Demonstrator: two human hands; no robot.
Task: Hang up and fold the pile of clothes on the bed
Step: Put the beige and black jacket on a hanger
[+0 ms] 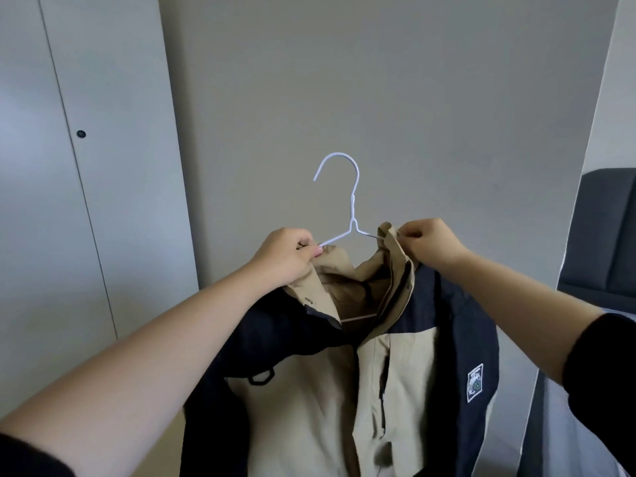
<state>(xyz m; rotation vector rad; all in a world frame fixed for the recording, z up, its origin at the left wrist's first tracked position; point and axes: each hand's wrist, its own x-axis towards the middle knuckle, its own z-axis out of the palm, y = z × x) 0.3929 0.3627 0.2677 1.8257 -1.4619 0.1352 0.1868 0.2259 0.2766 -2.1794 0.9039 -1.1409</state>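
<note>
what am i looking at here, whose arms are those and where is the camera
There is no machine here. This is a single picture from a camera worn on a person's head, looking forward and down, so the two bare arms reaching in from below are that person's own.

The left hand grips one shoulder of a thin white wire hanger. The right hand pinches the collar of a beige and navy jacket, which is draped over that hanger. The hanger's hook points up in open air and is not on any rail.

Behind are a plain grey wall and white wardrobe doors on the left. No bed or clothes pile is in view.
</note>
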